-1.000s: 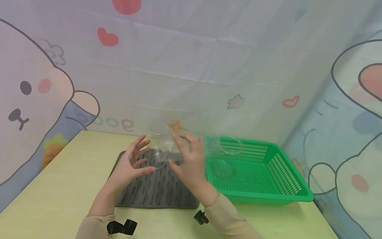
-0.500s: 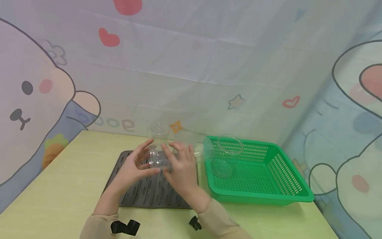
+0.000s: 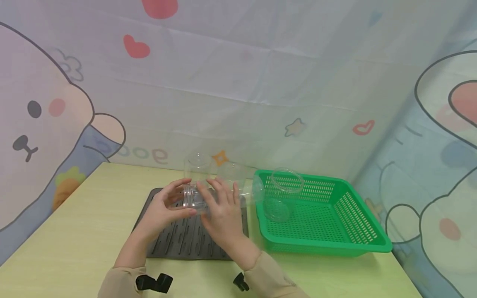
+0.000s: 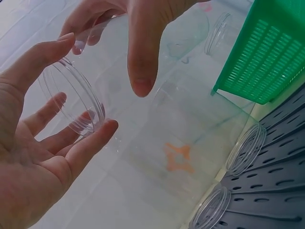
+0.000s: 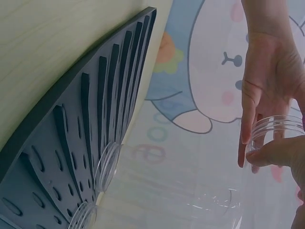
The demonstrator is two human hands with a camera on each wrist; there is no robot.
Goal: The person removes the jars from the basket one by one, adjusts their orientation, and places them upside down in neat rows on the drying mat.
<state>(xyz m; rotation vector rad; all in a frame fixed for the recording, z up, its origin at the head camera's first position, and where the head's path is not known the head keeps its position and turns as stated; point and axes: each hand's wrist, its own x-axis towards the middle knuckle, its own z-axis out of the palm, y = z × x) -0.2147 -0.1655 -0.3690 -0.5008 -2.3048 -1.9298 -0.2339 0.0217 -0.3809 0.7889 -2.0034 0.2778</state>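
A clear plastic jar lies sideways in the air over the dark drying mat, its threaded mouth to the left and its base near the basket. My left hand holds the mouth, thumb and fingers spread round the ridged rim in the left wrist view. My right hand grips the jar's body from above, hiding its middle. Behind the hands, two more clear jars, the left one and the right one, stand mouth down on the mat.
Right of the mat stands a green plastic basket with perforated walls. Inside it, at the left end, is another clear jar with its round rim up. A patterned cloth hangs directly behind the pale table.
The jar has tipped from a more angled pose to lying level, mouth leftward. My right hand has come left and lower, and my left hand has closed in round the mouth.
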